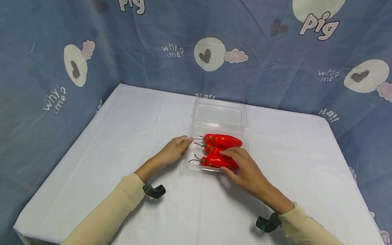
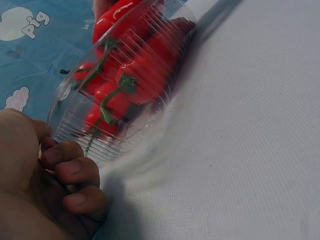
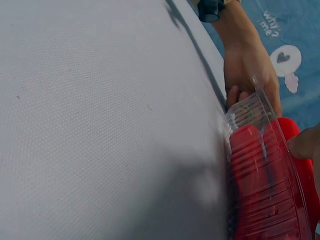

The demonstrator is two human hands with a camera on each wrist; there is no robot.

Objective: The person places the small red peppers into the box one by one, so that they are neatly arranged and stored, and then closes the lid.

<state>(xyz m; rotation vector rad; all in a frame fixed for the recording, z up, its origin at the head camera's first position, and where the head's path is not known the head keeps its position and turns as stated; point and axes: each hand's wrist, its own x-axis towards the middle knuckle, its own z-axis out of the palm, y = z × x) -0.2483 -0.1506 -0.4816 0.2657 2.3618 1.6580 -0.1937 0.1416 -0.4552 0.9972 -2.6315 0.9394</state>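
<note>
A clear plastic clamshell container (image 1: 184, 165) lies on the table with its lid (image 1: 220, 114) folded back. Several red peppers (image 1: 226, 140) with green stems fill its base, stems toward the left. At the container's left rim, my left hand (image 1: 176, 149) pinches the edge between thumb and fingers; the left wrist view shows the curled fingers (image 2: 77, 172) against the ribbed wall. My right hand (image 1: 246, 173) holds the front red pepper (image 1: 218, 160), thumb on the near side and fingers over the top. In the right wrist view only the thumb (image 3: 302, 144) shows clearly, against red pepper flesh.
A white cloth covers the table (image 1: 133, 112). Behind it and at both sides hangs a blue printed curtain (image 1: 174, 21). Dark wrist devices sit on the left wrist (image 1: 154, 190) and right wrist (image 1: 268, 222).
</note>
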